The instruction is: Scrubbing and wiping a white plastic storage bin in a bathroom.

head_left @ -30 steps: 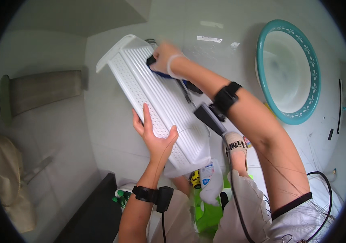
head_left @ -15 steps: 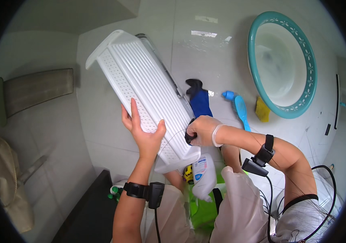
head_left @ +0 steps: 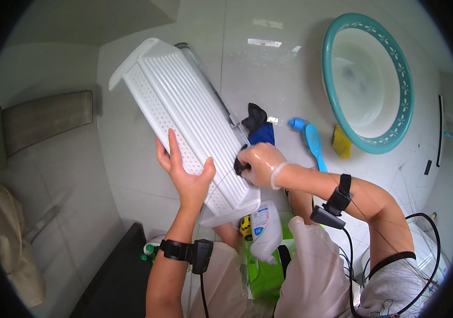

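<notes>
Ribbed board: a white plastic washboard (head_left: 200, 114) lies diagonally in front of the person, its far end to the left and its near end close to the knees; a perforated strip (head_left: 149, 98) runs along its left side.
Left hand: the hand (head_left: 188, 183) rests at the left edge of the washboard, on the perforated strip; fingers spread, thumb set apart toward the ribs.
Right hand: the hand (head_left: 262, 164), in a clear glove, is at the right side of the washboard near its lower end; fingers curled and pinching a black item (head_left: 240, 167) against the ribbed face. Material of the item: too small a portion shows to tell.
Wrists: a black strap with a box-shaped device is worn on each forearm.
Cloth: a black and blue cloth (head_left: 261, 130) lies on the floor (head_left: 147, 204), just right of the washboard.
Cleaning items: a light blue brush (head_left: 314, 139), a small blue piece (head_left: 296, 124) beside it, and a yellow sponge (head_left: 342, 144) near the basin.
Basin: a white basin with a patterned teal rim (head_left: 328, 79) stands at upper right; contents blurred.
Near the knees: a white bottle (head_left: 266, 230), tilted, beside a yellow toy car (head_left: 246, 228), above a bright green object (head_left: 263, 275).
</notes>
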A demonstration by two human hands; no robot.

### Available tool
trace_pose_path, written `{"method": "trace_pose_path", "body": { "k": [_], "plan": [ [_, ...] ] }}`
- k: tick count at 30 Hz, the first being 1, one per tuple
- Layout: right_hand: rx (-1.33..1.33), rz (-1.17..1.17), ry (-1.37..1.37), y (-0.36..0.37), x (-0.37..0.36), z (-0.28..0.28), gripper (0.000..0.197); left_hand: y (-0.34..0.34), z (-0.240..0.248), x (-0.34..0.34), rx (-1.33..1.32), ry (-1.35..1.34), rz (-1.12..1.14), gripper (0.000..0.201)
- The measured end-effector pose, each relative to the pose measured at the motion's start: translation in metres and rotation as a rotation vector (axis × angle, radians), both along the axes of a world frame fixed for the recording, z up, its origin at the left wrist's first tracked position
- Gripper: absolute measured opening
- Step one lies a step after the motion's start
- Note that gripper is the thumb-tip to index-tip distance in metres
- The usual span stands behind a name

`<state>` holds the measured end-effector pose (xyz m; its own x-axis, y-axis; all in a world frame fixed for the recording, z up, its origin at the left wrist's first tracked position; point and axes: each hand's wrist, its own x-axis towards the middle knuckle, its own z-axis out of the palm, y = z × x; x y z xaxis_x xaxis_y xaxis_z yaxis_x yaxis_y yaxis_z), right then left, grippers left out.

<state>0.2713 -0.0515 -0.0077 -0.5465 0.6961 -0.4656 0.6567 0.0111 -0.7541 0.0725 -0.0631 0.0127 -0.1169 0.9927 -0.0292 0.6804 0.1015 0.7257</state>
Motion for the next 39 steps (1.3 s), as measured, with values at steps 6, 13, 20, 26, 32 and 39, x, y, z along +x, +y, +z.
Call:
{"method": "trace_pose_path", "body": {
  "k": [6, 13, 20, 26, 32, 39],
  "plan": [
    [0.184, -0.134, -0.023, 0.058, -0.023, -0.015, 0.017, 0.003, -0.004, 0.0, -0.015, -0.021, 0.006, 0.096],
    [0.103, -0.282, -0.088, 0.146, -0.052, -0.007, 0.027, 0.001, -0.001, -0.001, 0.009, 0.026, -0.034, 0.095],
    [0.195, -0.633, 0.005, 0.224, -0.091, -0.017, 0.025, 0.002, 0.0, 0.002, 0.01, 0.029, -0.031, 0.096],
    [0.051, -0.605, -0.042, 0.229, -0.094, -0.009, 0.03, 0.005, 0.002, 0.003, -0.002, 0.001, 0.003, 0.095],
    [0.108, -0.242, -0.073, 0.141, -0.049, -0.012, 0.019, 0.002, -0.003, 0.0, 0.025, -0.084, 0.032, 0.093],
    [-0.147, -0.095, 0.054, 0.018, 0.0, -0.016, 0.023, 0.0, -0.001, 0.0, 0.027, -0.043, 0.031, 0.092]
  ]
}}
